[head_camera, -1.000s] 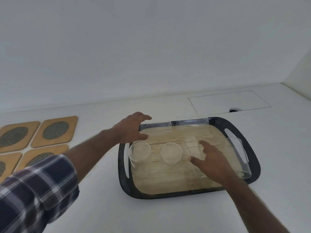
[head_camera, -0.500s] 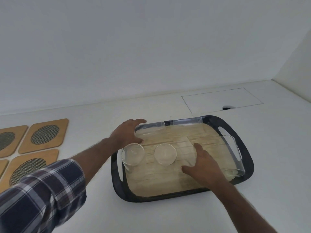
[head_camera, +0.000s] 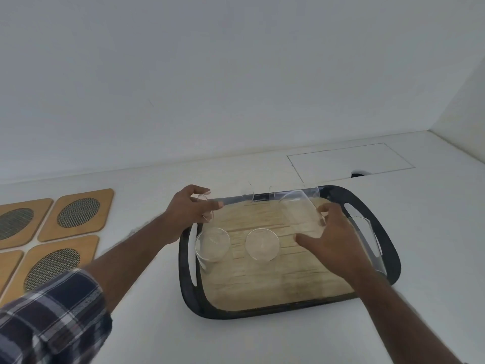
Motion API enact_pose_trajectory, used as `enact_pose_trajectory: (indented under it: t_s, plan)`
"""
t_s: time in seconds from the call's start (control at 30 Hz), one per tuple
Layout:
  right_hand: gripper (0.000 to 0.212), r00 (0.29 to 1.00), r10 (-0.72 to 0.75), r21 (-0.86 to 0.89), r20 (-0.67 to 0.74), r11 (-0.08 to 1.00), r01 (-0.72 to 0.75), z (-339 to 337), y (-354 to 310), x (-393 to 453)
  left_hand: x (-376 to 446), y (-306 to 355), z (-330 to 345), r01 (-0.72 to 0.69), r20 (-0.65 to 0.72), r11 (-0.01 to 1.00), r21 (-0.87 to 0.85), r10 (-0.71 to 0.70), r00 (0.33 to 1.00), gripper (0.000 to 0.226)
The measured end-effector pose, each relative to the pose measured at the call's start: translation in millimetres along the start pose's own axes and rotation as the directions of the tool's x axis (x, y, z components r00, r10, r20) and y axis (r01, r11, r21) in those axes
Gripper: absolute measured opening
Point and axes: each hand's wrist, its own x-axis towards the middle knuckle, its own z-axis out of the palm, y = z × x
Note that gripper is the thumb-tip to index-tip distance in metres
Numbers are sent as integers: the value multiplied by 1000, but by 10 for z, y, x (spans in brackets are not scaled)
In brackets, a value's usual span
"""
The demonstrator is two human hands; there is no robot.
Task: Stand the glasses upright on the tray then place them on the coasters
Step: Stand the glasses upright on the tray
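Observation:
A black-rimmed tray (head_camera: 187,287) with a wood-look floor holds several clear glasses. Two glasses (head_camera: 212,245) (head_camera: 262,244) lie on their sides at the left and middle, mouths toward me. My left hand (head_camera: 186,208) grips the base end of the back-left glass (head_camera: 231,199), which lies along the back rim. My right hand (head_camera: 330,243) holds a tilted glass (head_camera: 296,211), raised off the tray floor. Another glass (head_camera: 294,194) lies on the back rim behind it. One more glass (head_camera: 366,240) lies along the right handle.
Several wooden coasters with oval mesh centres (head_camera: 78,214) (head_camera: 52,266) (head_camera: 15,224) lie on the white counter left of the tray. A wall runs close behind. A rectangular hatch outline (head_camera: 349,161) sits in the counter behind the tray, near a side wall.
My left hand has closed on the base of the back-left glass. My right hand has taken hold of a lying glass and tipped it up off the tray floor.

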Motion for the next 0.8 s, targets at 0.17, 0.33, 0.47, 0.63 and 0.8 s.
enact_pose_trajectory:
  t_s: [0.17,0.33,0.47,0.63,0.8]
  plan:
    - [60,995,-94,-38,-37,995,93,-150,-164,78,-96,47,-68,227,280,851,-473,-99,955,46]
    - [67,995,-102,-105,9,989,103,-81,-227,141,-169,83,-86,375,429,639,-671,-77,900,54]
    - [69,993,-107,-127,43,986,111,5,-201,178,-192,93,-115,401,474,618,-676,-51,879,66]
    - [76,989,-134,-155,63,978,142,87,-202,249,-184,78,-101,302,436,768,-565,-33,899,88]
    - [83,984,-152,-141,94,976,164,145,-176,295,-144,97,-28,66,288,925,-374,48,956,78]
